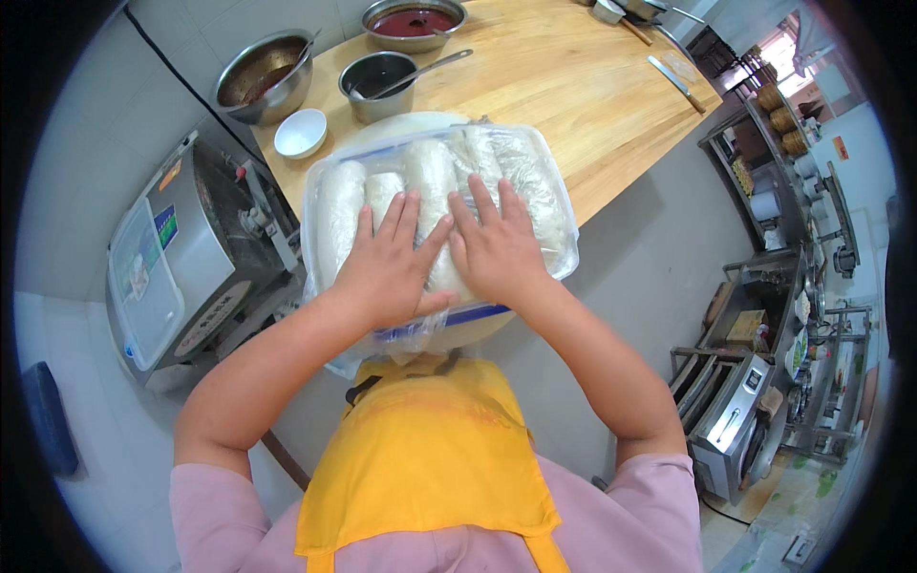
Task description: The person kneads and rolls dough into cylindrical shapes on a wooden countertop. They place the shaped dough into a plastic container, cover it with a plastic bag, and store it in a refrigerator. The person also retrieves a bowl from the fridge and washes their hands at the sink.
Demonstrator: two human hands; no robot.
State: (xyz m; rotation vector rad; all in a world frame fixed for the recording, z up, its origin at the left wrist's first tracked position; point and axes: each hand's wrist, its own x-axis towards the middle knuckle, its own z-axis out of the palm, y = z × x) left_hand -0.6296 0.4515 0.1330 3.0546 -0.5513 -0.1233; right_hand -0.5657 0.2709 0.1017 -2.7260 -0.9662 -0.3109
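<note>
A translucent plastic tub (568,247) with a blue edge is before me at the near end of the wooden table. Thick white rolls that look like dough (430,168), wrapped in clear plastic film, lie side by side in it. My left hand (387,268) rests palm down on the rolls at the left and middle, fingers spread. Beside it, my right hand (499,247) presses flat on the rolls right of the middle. Neither hand holds anything. Film hangs over the tub's near side (423,329), close to my yellow apron.
On the wooden table (544,64) stand a steel bowl of dark sauce (265,75), a bowl of red liquid (414,23), a steel pot with ladle (380,89), a white bowl (301,134) and a knife (675,83). A steel machine (193,236) is left; kitchen equipment (738,401) stands right.
</note>
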